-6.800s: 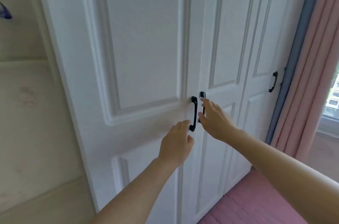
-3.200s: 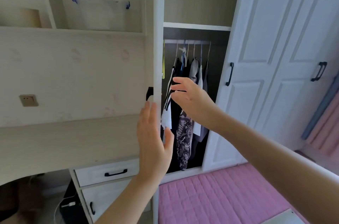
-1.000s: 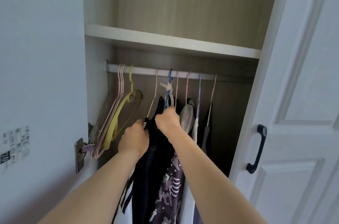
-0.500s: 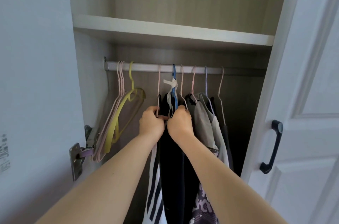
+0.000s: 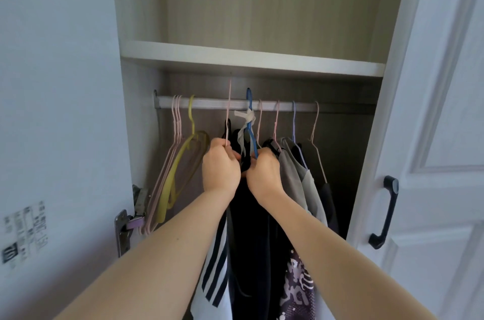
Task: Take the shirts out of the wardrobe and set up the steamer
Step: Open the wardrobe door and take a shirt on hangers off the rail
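Note:
Inside the open wardrobe a white rail (image 5: pixel 209 104) carries several hangers with clothes. My left hand (image 5: pixel 220 167) is closed on the neck of a pink hanger (image 5: pixel 229 110), whose hook stands above the rail. My right hand (image 5: pixel 264 171) grips a blue hanger (image 5: pixel 250 120) with a pale strip knotted round it; its hook also sits raised at the rail. Below my hands hang a white shirt with dark stripes (image 5: pixel 213 275), a black garment (image 5: pixel 251 241), a patterned purple one (image 5: pixel 297 291) and grey shirts (image 5: pixel 296 183). No steamer is in view.
Empty pink hangers (image 5: pixel 176 120) and a yellow hanger (image 5: pixel 180 162) hang at the rail's left end. A shelf (image 5: pixel 251 59) runs just above the rail. The open left door (image 5: pixel 57 110) and the shut right door with a black handle (image 5: pixel 385 212) flank the opening.
Both hands have lifted their hangers: the pink hook now stands above the rail and the blue hook has risen. The view has moved slightly closer.

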The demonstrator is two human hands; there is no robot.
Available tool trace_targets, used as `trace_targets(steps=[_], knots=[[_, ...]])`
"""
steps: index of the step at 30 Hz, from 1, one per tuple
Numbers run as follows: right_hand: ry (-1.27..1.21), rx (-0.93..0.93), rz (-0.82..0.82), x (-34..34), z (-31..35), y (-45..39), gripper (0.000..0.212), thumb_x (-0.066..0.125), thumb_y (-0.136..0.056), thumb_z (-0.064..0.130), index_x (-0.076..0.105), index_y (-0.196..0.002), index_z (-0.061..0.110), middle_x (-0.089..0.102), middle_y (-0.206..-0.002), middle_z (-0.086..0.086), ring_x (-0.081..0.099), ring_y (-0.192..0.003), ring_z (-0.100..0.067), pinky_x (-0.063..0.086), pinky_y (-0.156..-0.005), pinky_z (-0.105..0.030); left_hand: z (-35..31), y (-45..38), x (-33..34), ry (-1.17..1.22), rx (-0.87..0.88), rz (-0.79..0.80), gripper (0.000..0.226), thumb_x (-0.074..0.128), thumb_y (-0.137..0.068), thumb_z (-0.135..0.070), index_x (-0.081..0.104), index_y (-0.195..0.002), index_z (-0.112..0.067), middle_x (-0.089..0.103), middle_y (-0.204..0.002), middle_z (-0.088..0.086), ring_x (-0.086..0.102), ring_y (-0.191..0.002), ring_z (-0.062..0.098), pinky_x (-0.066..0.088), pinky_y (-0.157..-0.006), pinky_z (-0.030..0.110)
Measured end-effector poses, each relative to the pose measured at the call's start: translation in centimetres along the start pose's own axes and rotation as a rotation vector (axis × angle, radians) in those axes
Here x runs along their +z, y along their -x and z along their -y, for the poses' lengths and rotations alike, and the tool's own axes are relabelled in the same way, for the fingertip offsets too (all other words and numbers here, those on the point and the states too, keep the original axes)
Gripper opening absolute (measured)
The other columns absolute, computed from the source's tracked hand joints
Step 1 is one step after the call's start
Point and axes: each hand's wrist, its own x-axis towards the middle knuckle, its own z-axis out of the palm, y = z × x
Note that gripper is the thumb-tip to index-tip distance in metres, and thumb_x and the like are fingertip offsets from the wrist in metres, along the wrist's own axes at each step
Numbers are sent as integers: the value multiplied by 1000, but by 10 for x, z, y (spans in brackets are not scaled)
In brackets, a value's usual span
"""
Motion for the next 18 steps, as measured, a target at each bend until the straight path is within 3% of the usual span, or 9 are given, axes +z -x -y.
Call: trace_targets(steps=[8, 12, 18], knots=[[-22, -57, -11, -7, 3, 15, 23, 47, -88, -1, 48, -109, 8, 55, -115, -11, 59, -94, -29, 54, -80, -49, 11, 14, -10, -60, 31, 40, 24, 38, -98, -10, 56, -113, -10, 67, -88, 2, 60, -82, 21, 44, -69, 31], [36, -54, -4, -13, -4, 40, 17, 45, -93, 3, 46, -110, 6, 51, -110, -9, 57, -89, -27, 51, -74, -41, 17, 34, -17, -109, -8, 74, 24, 41, -96, -11, 56, -114, -9, 68, -95, 7, 62, -88, 26, 49, -74, 37], [89, -57, 45, -31, -8, 72, 17, 42, -94, 3, 45, -109, 8, 53, -107, -8, 52, -80, -19, 48, -67, -36, 10, 76, -27, -25, -132, 171, 24, 39, -97, -10, 55, -115, -11, 66, -89, 2, 61, -87, 21, 51, -80, 38]])
